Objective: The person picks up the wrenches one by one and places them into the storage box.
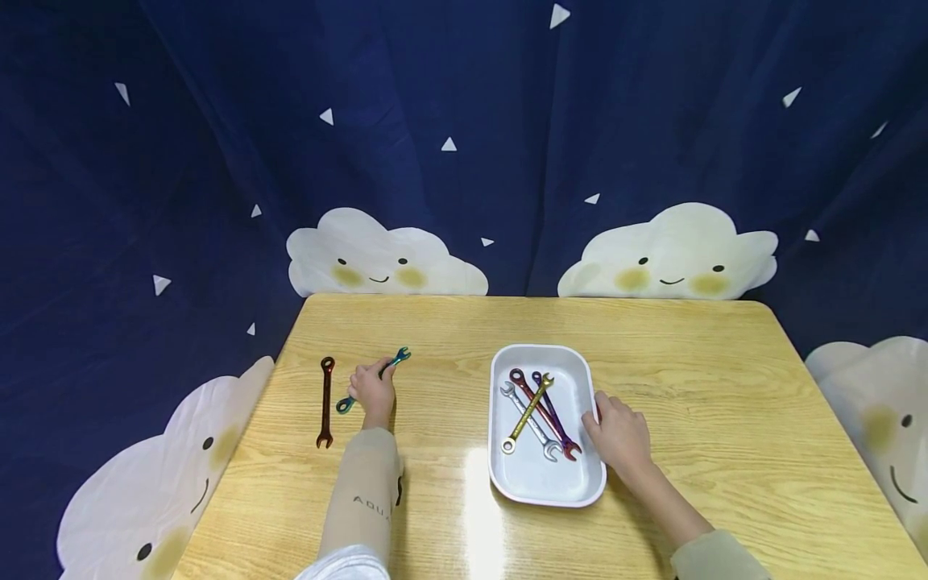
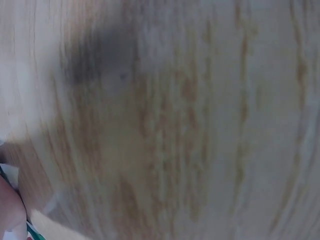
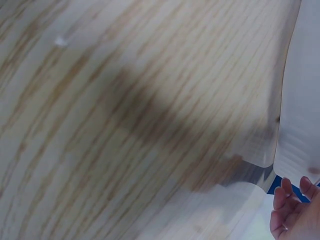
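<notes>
My left hand [image 1: 374,393] grips a teal combination wrench [image 1: 400,356] by its middle, on the left of the table; its ring end points toward me and its open end away. In the left wrist view only a bit of the hand [image 2: 10,210] shows at the lower left edge. To its left a dark red wrench [image 1: 325,403] lies lengthwise. My right hand [image 1: 622,435] holds the right rim of a white tray [image 1: 554,491], thumb at the edge. Inside, a yellow wrench [image 1: 528,415] crosses over a silver wrench [image 1: 532,423], a red wrench [image 1: 568,447] and a purple wrench [image 1: 548,403].
The wooden table [image 1: 696,370] carries the tray right of its middle. Behind it hangs a dark blue curtain [image 1: 449,97] with smiling clouds and white triangles. Light glares off the tabletop left of the tray.
</notes>
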`<state>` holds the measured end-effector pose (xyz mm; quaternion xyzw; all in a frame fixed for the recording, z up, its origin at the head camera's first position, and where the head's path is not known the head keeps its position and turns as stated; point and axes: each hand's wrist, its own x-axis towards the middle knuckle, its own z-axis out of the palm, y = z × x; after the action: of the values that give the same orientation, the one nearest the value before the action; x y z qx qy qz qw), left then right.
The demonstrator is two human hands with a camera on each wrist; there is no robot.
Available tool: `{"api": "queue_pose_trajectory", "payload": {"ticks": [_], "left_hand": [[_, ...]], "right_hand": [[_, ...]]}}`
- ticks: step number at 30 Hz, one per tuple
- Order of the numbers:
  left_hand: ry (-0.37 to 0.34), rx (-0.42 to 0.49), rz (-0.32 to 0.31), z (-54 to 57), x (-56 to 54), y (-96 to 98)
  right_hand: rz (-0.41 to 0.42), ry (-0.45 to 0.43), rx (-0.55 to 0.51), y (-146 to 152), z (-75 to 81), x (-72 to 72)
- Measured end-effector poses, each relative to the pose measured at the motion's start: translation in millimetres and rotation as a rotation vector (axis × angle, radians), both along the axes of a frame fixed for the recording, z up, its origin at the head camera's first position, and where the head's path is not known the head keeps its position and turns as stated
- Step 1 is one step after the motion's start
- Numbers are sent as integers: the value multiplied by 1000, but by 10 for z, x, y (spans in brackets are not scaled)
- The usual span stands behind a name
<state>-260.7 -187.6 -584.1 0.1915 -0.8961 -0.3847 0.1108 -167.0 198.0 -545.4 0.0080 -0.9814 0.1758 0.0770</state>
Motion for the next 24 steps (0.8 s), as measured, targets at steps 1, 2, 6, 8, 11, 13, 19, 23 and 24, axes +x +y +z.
{"api": "queue_pose_trajectory", "payload": {"ticks": [1,2,6,8,11,13,19,23,24], "left_hand": [[3,-8,-1,-6,-1,2],[6,-14,0,-12,-2,4],[18,-52,-2,-49,-10,6],[22,-60,-3,-58,-9,6],[29,-65,-7,-53,-3,10],[29,-64,-10,-43,4,13],[-4,-93,-33,-13,17,16],[-3,-120,-46,3,28,19],[-2,-123,-49,6,31,18]], "right_hand": [[0,1,-1,1,2,1],[0,1,-2,2,3,2],[2,3,-1,3,1,6],[2,6,-1,2,-2,6],[1,10,-3,1,-7,8],[1,12,-3,2,-11,9],[1,15,-5,7,-15,9],[2,18,-4,4,-13,8],[3,18,-5,3,-14,8]]}}
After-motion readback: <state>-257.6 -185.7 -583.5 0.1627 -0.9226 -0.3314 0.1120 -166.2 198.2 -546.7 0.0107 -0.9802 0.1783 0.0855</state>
